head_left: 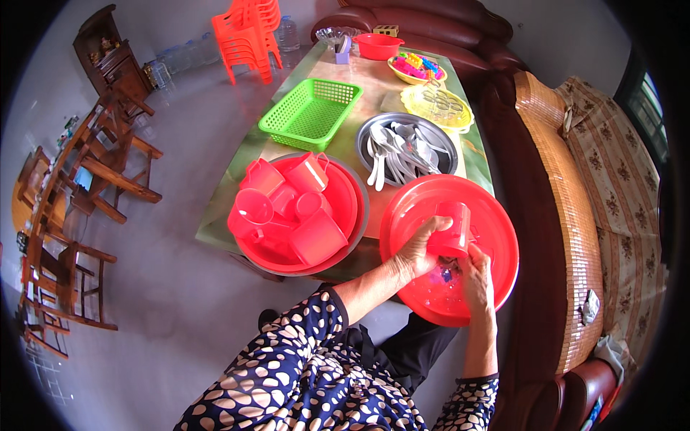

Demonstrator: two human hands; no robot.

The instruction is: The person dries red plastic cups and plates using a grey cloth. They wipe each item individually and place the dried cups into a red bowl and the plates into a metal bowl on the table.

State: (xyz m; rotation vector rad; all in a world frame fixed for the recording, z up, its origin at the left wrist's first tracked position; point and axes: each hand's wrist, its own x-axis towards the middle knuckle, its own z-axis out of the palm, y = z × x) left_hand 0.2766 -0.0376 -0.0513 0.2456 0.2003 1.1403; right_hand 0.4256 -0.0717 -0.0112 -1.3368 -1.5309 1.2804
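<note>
So the step in hand here, as far as I can judge, is working on one red cup [456, 218] with both hands, down inside a red basin [499, 284]. The cup sits right between the fingers, tilted, over the middle of the basin. There are little bright specks just below the hands that look like water or suds, but I wouldn't swear to it.

Left hand [419, 253] has the cup: thumb pressed along the near-left side, spread well away from the other fingers, which are mostly hidden behind the plastic. Right hand [477, 281] is curled in at the lower edge, fingertips touching the cup. Can't tell if they're actually pinching it or just resting there, since the inner side is blocked.

Left of the fingers, just past the basin rim, there's a pile of red cups [320, 239] in another red basin [348, 195]. Beyond the fingertips sits a metal basin [364, 131] of spoons [411, 152], and farther off to the left a green basket [289, 136], all on the table [228, 188].

IMO any move from this hold calls for the left grip staying firm, because wet plastic would likely be slippery, plus enough lift to clear the rim.
</note>
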